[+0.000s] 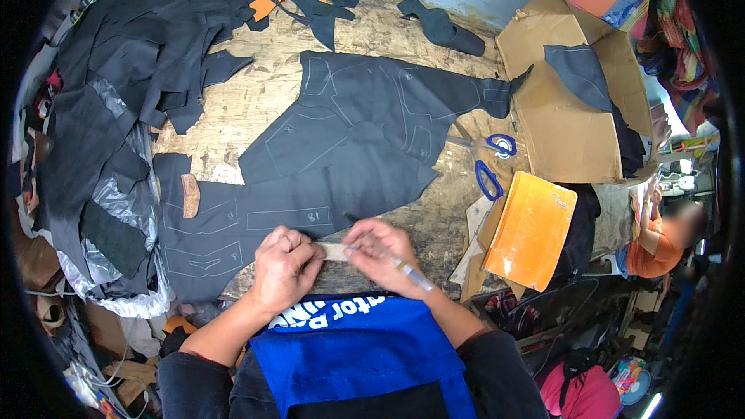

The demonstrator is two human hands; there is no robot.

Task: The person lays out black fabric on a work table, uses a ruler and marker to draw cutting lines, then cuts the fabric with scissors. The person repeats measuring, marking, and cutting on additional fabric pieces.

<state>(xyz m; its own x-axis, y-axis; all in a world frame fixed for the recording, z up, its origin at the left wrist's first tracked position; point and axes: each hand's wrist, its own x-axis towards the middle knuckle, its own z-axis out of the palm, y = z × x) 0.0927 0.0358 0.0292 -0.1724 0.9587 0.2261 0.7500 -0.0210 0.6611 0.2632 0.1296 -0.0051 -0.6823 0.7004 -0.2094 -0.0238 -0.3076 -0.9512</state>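
Note:
Near the table's front edge, my left hand (285, 270) is closed on one end of a small pale strip (335, 251). My right hand (382, 245), at the strip's other end, is closed around a clear-barrelled pen (414, 275) that slants back over the wrist. Whether the right fingers also grip the strip, I cannot tell. Beneath and beyond both hands lies a large black sheet of leather-like material (357, 159), marked with pale outlines of shapes. On its left part rests a small brown piece (190, 195).
Blue-handled scissors (489, 178) lie right of the sheet, by an orange folder (531, 230) on flat card pieces. A cardboard box (563, 136) stands at the far right. Black scraps (147, 46) heap at the left. Another person (658, 240) sits off to the right.

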